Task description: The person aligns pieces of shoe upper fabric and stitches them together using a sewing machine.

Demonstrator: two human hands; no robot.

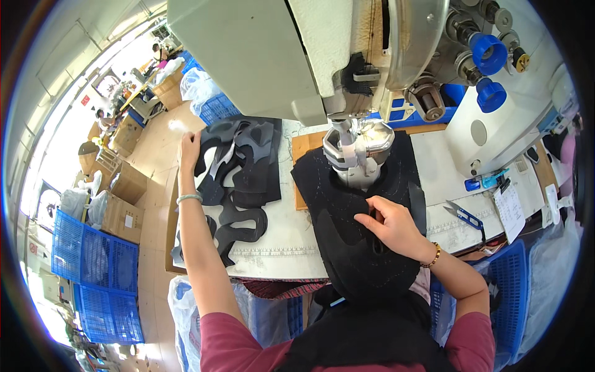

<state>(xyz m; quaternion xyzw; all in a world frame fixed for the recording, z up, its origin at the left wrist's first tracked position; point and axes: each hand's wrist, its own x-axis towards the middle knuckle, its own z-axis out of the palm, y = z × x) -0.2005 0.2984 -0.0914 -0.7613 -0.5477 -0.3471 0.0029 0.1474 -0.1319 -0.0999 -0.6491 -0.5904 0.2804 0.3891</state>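
My left hand (189, 150) reaches out to the left edge of a pile of dark grey and black cut pieces (254, 155) with curved outlines. Its fingers are curled closed at the edge of a dark piece; the fingertips are partly hidden. A large black panel (341, 217) with pale stitch marks and cut openings lies under the head of a sewing machine (359, 152) and hangs toward my lap. My right hand (396, 229) rests on top of this panel, thumb and forefinger apart, the other fingers bent and partly hidden.
Thread snips (465, 216) lie on the white table (279, 263) at the right, near a paper slip (509, 211). Blue thread-tension knobs (488, 54) stick out above. Blue crates (102, 254) and cardboard boxes (123, 217) stand on the floor at the left; people sit farther back.
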